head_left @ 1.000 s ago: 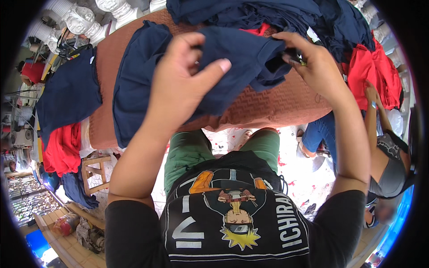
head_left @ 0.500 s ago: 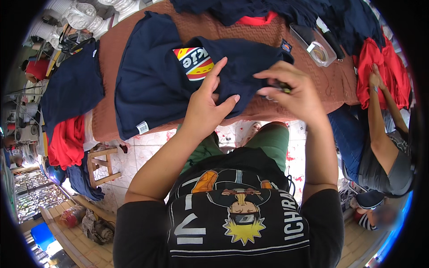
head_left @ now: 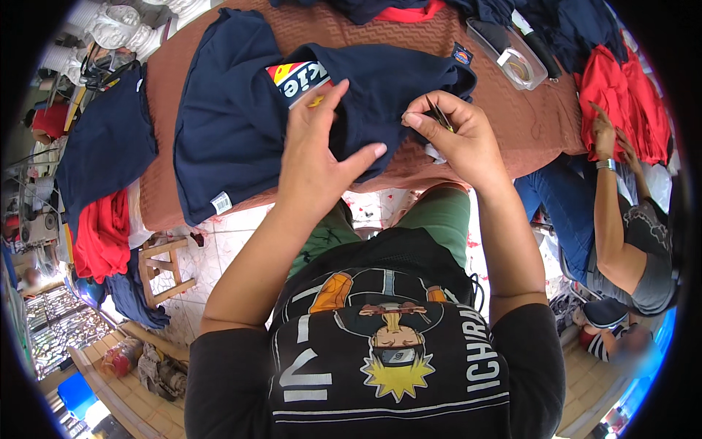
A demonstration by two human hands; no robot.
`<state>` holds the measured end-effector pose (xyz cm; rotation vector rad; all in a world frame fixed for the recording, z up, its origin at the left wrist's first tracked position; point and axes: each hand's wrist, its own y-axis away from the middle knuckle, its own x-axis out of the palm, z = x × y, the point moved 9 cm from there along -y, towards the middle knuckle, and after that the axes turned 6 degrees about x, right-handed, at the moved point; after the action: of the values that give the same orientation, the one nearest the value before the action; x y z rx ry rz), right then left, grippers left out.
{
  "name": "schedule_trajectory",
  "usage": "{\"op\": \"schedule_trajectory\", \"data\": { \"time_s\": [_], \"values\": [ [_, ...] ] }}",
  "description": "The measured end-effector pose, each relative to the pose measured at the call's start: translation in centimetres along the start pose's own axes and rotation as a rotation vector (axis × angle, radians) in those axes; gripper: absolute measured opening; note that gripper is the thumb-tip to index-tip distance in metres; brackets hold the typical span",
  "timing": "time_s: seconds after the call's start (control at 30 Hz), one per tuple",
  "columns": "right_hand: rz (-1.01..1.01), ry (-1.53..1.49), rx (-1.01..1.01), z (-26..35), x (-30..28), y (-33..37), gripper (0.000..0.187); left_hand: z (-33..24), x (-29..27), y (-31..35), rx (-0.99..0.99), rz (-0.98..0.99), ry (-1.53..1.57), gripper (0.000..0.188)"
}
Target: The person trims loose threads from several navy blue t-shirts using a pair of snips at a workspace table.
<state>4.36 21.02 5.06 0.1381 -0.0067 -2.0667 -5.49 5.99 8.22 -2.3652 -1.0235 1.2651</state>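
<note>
A navy blue garment [head_left: 223, 117] with a colourful printed patch [head_left: 287, 77] lies spread on the brown-covered table [head_left: 512, 132]. My left hand [head_left: 313, 150] is over its middle, fingers spread and thumb stretched out, partly covering the print. To the right, my right hand [head_left: 464, 135] is closed round small thread snips [head_left: 439, 115], their dark pointed blades sticking up above the fingers. Its thumb and forefinger pinch together by the garment's edge; whatever is between those tips is too small to make out. A small label [head_left: 462, 54] shows at the garment's far right corner.
A clear plastic box [head_left: 523, 66] with a roll of tape stands at the far right. More navy cloth [head_left: 110, 135] and red cloth [head_left: 102, 234] hang at the left. On the right, a co-worker's hands [head_left: 605, 135] rest on red fabric [head_left: 632, 102]. A wooden stool [head_left: 164, 267] stands below.
My right hand has drawn slightly left, its thumb and forefinger closing into a pinch, blades now upright. My left hand has shifted left with fingers wider apart. The co-worker's hands have moved apart.
</note>
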Motion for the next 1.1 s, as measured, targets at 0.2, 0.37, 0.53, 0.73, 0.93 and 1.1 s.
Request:
{"op": "schedule_trajectory", "data": {
  "time_s": [0.2, 0.37, 0.53, 0.73, 0.93, 1.1],
  "values": [
    [-0.015, 0.066, -0.087, 1.3, 0.4, 0.3, 0.009, -3.7, 1.8, -3.1, 0.128, 0.188, 0.036, 0.025],
    [-0.092, 0.219, -0.107, 2.3, -0.1, 0.9, 0.016, -1.0, 3.3, -2.9, -0.195, 0.302, 0.198, 0.018],
    [-0.188, 0.449, -0.256, 4.2, -1.3, 2.4, 0.022, 0.4, 3.6, -2.3, -0.37, 0.334, 0.391, 0.021],
    [-0.07, 0.471, -0.377, 4.8, -0.4, 3.0, 0.022, 0.1, 3.2, -2.7, -0.378, 0.34, 0.391, 0.022],
    [-0.082, 0.518, -0.415, 4.8, 0.1, 2.7, 0.022, -0.2, 3.1, -2.8, -0.368, 0.329, 0.411, 0.022],
    [-0.082, 0.53, -0.407, 4.8, 0.3, 2.5, 0.022, -0.1, 3.1, -2.8, -0.363, 0.322, 0.415, 0.022]
  ]
}}
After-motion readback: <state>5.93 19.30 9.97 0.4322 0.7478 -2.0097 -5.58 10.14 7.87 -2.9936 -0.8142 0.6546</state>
